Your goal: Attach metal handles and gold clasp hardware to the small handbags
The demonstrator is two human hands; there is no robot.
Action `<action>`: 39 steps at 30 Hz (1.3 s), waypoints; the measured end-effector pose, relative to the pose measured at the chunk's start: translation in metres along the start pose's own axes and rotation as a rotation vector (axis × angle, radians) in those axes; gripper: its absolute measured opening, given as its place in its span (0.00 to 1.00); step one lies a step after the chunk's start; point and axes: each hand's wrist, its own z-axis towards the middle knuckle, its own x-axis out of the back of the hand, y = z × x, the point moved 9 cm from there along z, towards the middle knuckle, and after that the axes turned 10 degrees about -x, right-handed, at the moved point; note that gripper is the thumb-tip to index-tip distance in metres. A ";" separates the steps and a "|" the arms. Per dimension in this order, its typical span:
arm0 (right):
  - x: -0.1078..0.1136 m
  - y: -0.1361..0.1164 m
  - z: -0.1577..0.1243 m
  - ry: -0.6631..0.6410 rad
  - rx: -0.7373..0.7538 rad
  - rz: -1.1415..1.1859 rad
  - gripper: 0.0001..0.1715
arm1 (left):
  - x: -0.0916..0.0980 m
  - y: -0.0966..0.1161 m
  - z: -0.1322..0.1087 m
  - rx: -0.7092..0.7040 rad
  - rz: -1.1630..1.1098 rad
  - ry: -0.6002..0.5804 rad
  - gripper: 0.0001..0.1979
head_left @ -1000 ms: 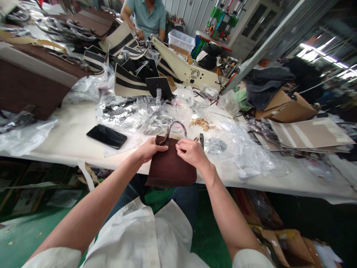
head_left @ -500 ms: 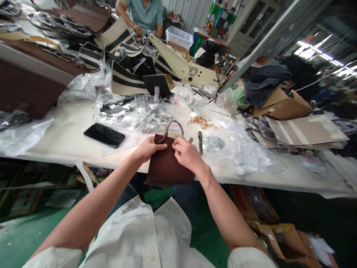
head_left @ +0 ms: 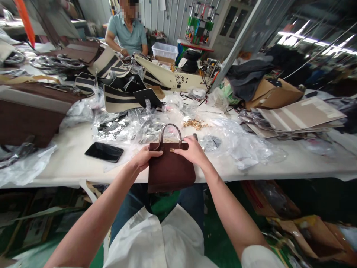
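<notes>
A dark brown handbag (head_left: 171,173) is held upright at the table's front edge, its wrapped handle arching above the top. Small gold hardware shows at the centre of its upper front. My left hand (head_left: 145,156) grips the bag's upper left corner, thumb on the front and fingers behind. At the upper right, my right hand (head_left: 192,150) pinches the top edge, its thumb beside the gold clasp (head_left: 172,150). The fingers behind the bag are hidden. Just past my right hand, a small dark strip (head_left: 195,137) is partly covered.
A black phone (head_left: 104,152) lies to the left on the white table (head_left: 72,163). Gold hardware pieces (head_left: 194,124) and clear plastic bags (head_left: 242,145) lie beyond and to the right. Brown bag panels (head_left: 28,115) are stacked at left. A co-worker (head_left: 126,33) sits across the table.
The bag has turned more upright and square to me, bringing its gold clasp into view. My right hand has shifted from the front face to the upper right edge.
</notes>
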 end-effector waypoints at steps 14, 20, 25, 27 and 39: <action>-0.006 -0.025 0.015 -0.299 -0.083 -0.017 0.27 | 0.007 0.035 0.000 -0.223 0.504 0.298 0.24; -0.010 -0.041 0.011 -0.251 -0.056 -0.056 0.25 | 0.014 0.039 -0.009 -0.320 0.443 0.344 0.26; -0.023 -0.060 0.006 -0.211 0.022 -0.285 0.23 | 0.029 0.017 -0.007 -0.183 0.310 0.333 0.30; -0.027 -0.060 0.005 -0.209 0.042 -0.292 0.24 | 0.032 0.014 -0.007 -0.167 0.304 0.341 0.29; -0.034 -0.028 0.003 -0.201 -0.040 -0.214 0.31 | 0.035 0.021 -0.007 -0.361 0.487 0.345 0.22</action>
